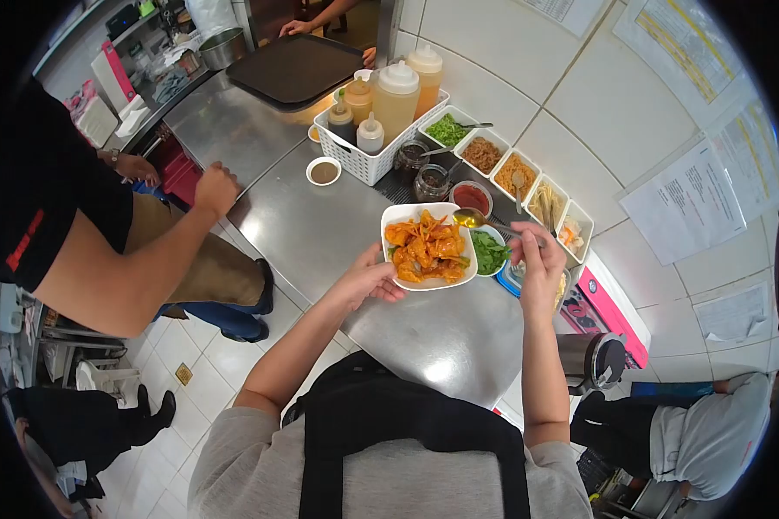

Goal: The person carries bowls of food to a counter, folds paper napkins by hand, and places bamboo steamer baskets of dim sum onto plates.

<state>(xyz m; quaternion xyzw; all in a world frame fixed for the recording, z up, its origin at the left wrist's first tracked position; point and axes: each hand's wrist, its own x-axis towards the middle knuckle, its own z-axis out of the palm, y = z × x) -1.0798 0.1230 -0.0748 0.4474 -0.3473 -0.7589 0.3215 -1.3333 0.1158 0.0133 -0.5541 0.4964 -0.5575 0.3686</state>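
Note:
My left hand grips the left edge of a white square bowl filled with orange, sauce-coated food. A spoon is held by its handle in my right hand; its bowl end lies over the upper right rim of the white dish. Just right of the dish sits a small bowl of green leaves, partly behind my right hand. Above it stands a container of red paste, and two dark jars are nearby.
White containers of toppings line the wall. A white basket holds squeeze bottles. A small sauce bowl and black tray are on the steel counter. A co-worker's arm is at left; other people stand around.

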